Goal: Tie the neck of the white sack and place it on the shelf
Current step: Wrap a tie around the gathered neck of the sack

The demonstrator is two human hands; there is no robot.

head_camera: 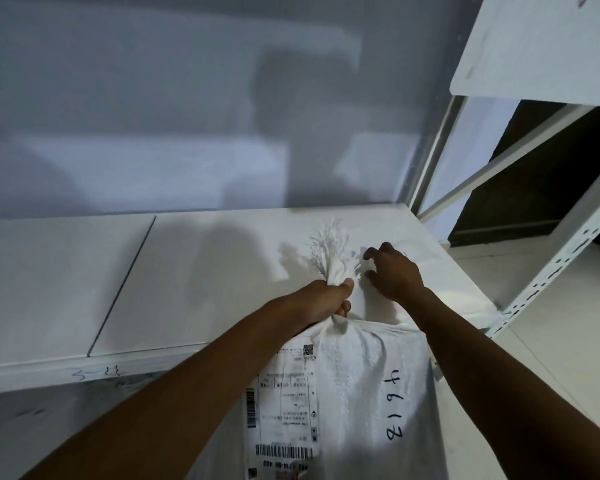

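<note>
The white woven sack [357, 393] hangs in front of the shelf edge, with a shipping label and the handwritten number 81974 on its face. My left hand [329, 299] is clenched around the sack's bunched neck, and the frayed top [331, 252] sticks up above my fist over the shelf board. My right hand [392, 271] hovers just right of the frayed top, fingers spread and curled, holding nothing. The white shelf board [194, 271] lies flat behind the sack. No tie or string is visible at the neck.
A grey wall stands behind the shelf. A white perforated upright [565, 258] and cross bars frame the shelf's right end, with an upper shelf board [534, 46] above right. A seam [125, 282] splits the shelf board at left.
</note>
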